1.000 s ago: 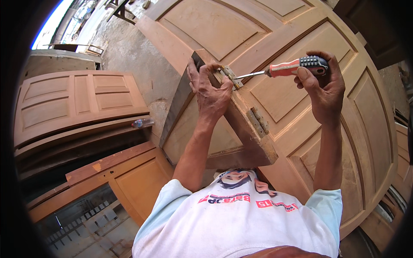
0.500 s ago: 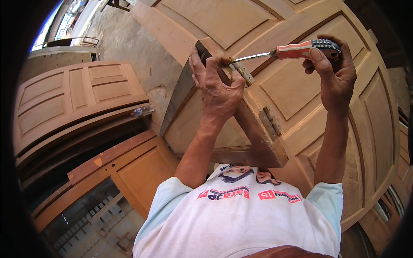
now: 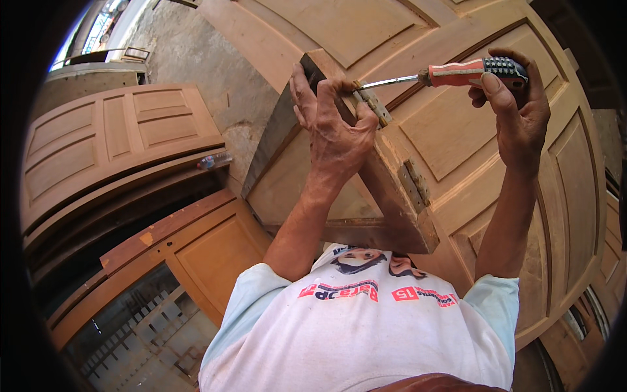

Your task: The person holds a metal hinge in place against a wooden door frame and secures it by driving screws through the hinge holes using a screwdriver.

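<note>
My right hand point(image 3: 520, 127) is closed around the handle of a screwdriver point(image 3: 457, 74), red with a black studded end. The metal shaft points left, its tip at the upper end of a metal hinge point(image 3: 374, 108). That hinge lies on the edge of a small wooden frame point(image 3: 395, 199), tilted in front of me. My left hand point(image 3: 336, 134) grips this frame, its index finger beside the screwdriver tip and its thumb near the hinge. Lower on the same edge sits a second hinge point(image 3: 415, 184). My left fingers partly hide the frame's edge.
A large panelled wooden door point(image 3: 450, 140) stands behind the frame. At the left, more panelled doors point(image 3: 117, 130) are stacked, with a plastic bottle point(image 3: 214, 161) on them. An orange-brown door with a glass pane point(image 3: 215, 261) leans at the lower left.
The screwdriver and my right hand have shifted slightly to the right, and the handle has turned a little. My left hand keeps its grip, with the tip still at the upper hinge.
</note>
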Demonstrator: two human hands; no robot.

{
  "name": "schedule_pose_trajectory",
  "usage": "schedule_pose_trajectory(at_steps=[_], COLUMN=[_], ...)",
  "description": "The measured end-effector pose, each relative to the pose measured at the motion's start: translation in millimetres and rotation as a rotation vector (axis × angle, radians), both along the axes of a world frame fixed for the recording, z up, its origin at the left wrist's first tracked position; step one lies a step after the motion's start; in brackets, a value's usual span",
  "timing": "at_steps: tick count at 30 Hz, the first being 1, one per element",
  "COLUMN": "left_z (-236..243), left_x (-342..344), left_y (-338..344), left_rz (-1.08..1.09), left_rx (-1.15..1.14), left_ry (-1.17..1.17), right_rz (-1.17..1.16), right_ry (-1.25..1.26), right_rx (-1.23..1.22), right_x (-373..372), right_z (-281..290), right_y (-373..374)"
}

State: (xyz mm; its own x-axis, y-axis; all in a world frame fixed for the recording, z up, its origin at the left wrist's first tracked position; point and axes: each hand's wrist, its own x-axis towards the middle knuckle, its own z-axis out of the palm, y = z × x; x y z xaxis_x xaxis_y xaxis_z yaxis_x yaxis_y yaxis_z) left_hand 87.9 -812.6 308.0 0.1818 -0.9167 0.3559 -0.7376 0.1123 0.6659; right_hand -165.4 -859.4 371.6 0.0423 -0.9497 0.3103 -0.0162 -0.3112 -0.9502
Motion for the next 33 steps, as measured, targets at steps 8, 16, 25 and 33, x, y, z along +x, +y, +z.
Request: schedule_pose_trajectory(at_steps=[8,16,25,33], left_z=[-4,-7,-5,-7], left_x=[4,0,-3,-1], left_y=[-1,-2,-3,-5], left_rz=[-0.034,-0.047,-0.043,-0.048], left_rx=[-0.018,-0.01,-0.019,-0.037], left_ry=[0.05,0.113,0.108,0.103], right_rz=[0.295,0.206,0.244,0.174], right_ry=[0.056,0.179,0.285,0.388], right_rx=[-0.061,-0.054,-0.067,-0.055], right_x=[-12,5,-2,-17], right_z=[18,50,61,34], right_y=[-33,-44,-52,-53])
